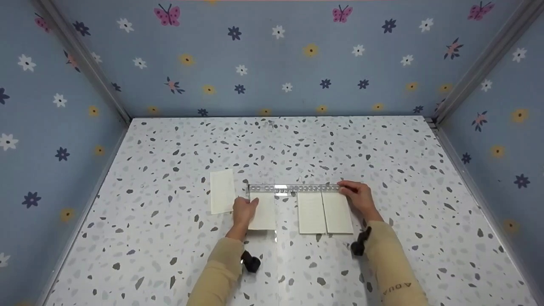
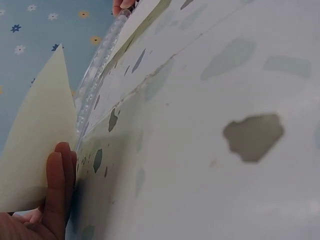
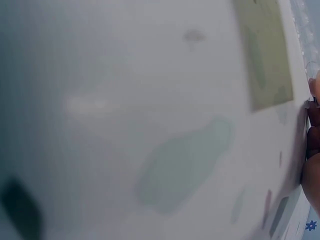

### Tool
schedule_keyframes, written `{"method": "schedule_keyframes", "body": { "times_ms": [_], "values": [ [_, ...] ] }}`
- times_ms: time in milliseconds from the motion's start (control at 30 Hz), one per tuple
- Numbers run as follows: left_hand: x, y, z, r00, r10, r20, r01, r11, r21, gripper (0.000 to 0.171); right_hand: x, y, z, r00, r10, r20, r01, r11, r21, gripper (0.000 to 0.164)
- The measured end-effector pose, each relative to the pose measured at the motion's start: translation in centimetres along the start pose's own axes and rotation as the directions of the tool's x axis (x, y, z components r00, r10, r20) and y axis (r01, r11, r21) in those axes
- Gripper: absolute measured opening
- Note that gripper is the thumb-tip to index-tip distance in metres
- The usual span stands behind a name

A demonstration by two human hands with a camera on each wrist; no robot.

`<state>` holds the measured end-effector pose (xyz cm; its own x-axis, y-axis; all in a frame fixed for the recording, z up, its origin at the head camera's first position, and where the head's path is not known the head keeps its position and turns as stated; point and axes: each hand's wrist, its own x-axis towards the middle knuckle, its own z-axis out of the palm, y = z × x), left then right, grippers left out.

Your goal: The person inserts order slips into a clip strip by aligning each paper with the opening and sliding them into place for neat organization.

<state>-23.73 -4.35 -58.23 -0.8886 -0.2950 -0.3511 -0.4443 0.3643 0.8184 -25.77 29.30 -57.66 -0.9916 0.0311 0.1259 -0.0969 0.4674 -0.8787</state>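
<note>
A clear ruler-like strip [image 1: 287,189] with a row of round marks lies crosswise over the top edges of several small cream paper sheets. My left hand [image 1: 245,211] pinches the left edge of one sheet [image 1: 264,214]; in the left wrist view that sheet [image 2: 37,135] stands tilted off the table, fingers [image 2: 56,175] against it. At the strip's right end my right hand [image 1: 359,197] grips it between thumb and fingers. Two more sheets, a middle one [image 1: 311,214] and a right one [image 1: 338,214], lie side by side below the strip. Only the edge of my right hand [image 3: 312,165] shows in the right wrist view.
Another cream sheet [image 1: 222,191] lies slightly turned to the left of my left hand. The speckled white table [image 1: 170,238] is bordered by a flowered blue back wall [image 1: 276,51] and side walls. Black devices are strapped at both wrists.
</note>
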Motion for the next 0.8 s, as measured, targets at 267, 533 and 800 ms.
{"method": "schedule_keyframes", "body": {
  "times_ms": [267,533,800],
  "values": [
    [0.8,-0.5,0.5,1.0,-0.008,0.021,0.009,1.0,-0.011,0.035,-0.1,0.0,0.0,1.0,-0.01,0.006,0.01,0.999,0.044,0.02],
    [-1.7,1.8,-0.8,0.999,-0.011,0.036,0.012,1.0,-0.019,0.027,0.1,0.1,-0.1,1.0,0.007,0.028,-0.008,1.0,0.025,0.021],
    [-1.8,1.9,-0.6,0.999,-0.004,0.033,0.005,1.0,-0.023,0.028,0.1,0.0,-0.2,0.999,0.02,0.034,-0.02,0.999,0.026,0.021]
  ]
}}
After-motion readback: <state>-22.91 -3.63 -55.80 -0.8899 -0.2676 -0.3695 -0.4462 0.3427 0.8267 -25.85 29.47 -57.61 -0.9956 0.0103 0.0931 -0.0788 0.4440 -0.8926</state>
